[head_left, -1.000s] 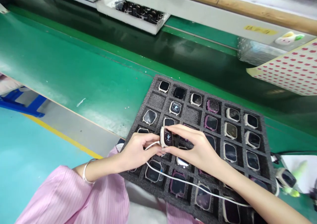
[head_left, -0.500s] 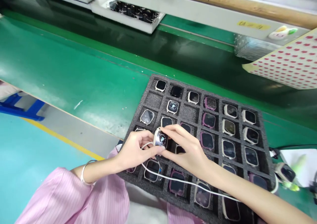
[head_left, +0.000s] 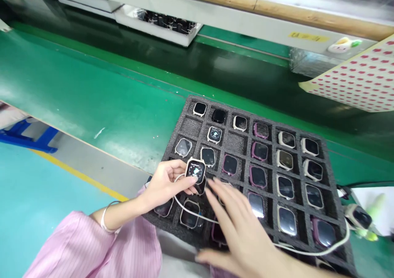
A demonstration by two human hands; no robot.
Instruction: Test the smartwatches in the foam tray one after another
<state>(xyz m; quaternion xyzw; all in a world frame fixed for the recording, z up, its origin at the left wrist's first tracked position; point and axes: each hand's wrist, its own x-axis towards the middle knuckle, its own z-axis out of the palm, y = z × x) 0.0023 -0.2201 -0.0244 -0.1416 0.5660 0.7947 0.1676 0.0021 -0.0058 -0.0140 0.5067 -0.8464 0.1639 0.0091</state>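
Observation:
A smartwatch case (head_left: pixel 195 169) with a pale frame and a lit watch face is pinched in my left hand (head_left: pixel 168 183), thumb on its lower edge. A white cable (head_left: pixel 193 213) runs from behind the watch, under my right hand and on to the right; how it joins the watch is hidden. My right hand (head_left: pixel 237 224), blurred, hovers over the tray with fingers spread and nothing in them. Beneath both hands lies a dark grey foam tray (head_left: pixel 212 99) of square pockets, most holding watch cases in pale, purple or black frames. One watch (head_left: pixel 214 134) in the tray has its screen lit.
A green bench (head_left: pixel 92 89) carries the tray. Behind stands a shelf with a white box (head_left: pixel 154 26) of dark parts beneath it. A sheet with red marks (head_left: pixel 357 77) hangs at right, above another watch (head_left: pixel 358 216). A blue stool (head_left: pixel 30 136) stands at left.
My right hand has let go of the watch and moved down and right, its fingers spreading. The watch stays in my left hand, its face now turned more towards me.

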